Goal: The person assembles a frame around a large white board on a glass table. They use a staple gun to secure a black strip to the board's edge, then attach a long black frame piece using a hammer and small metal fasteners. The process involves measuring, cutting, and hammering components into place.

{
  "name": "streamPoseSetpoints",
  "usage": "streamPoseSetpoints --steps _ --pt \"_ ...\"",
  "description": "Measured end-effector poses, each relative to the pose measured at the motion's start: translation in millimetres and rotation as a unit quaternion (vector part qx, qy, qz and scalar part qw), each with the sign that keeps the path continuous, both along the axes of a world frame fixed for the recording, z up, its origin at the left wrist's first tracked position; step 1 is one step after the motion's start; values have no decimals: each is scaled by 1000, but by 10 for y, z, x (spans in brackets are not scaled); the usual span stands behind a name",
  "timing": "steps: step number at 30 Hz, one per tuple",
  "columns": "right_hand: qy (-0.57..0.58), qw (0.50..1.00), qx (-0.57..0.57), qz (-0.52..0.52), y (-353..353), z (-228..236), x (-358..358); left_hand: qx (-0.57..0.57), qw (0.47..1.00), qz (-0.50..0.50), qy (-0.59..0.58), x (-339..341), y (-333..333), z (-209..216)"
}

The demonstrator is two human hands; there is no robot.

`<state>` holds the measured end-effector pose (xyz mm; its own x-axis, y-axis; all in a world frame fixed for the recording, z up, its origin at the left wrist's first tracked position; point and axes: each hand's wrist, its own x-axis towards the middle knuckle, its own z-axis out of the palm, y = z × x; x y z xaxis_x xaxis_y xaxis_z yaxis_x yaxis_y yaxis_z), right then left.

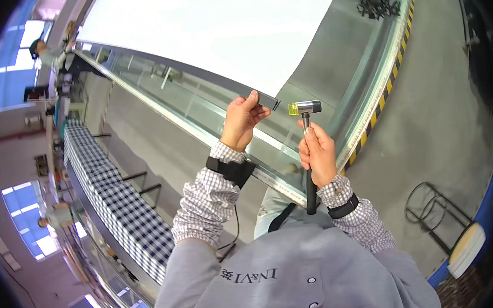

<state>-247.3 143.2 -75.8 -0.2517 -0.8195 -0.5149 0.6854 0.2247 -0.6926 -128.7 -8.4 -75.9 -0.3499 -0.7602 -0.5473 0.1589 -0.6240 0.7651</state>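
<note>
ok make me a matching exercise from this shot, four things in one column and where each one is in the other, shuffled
Things:
1. small hammer with yellow and metal head
2. dark flat strip at the white panel's corner
3. blue-and-white checked cloth
4. yellow-and-black striped floor edge

Places:
A. pinched in the left hand
B. draped along a long bench at left
C. gripped upright in the right hand
D. running along the frame's right side

Pairs: 1-C, 2-A, 3-B, 4-D

A narrow open gap lay between the hammer head and the dark frame corner. The white panel blocked the way above; the metal rail ran close beneath both hands, open floor to the right.
</note>
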Motion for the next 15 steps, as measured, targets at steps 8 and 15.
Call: streamPoseSetpoints --steps 8,15 --pt "-75 991 -15 -107 -128 40 377 22 998 -45 33 -83 -10 -85" --pt "-47 976 5 -213 -8 -94 437 20 989 -136 45 -138 32 13"
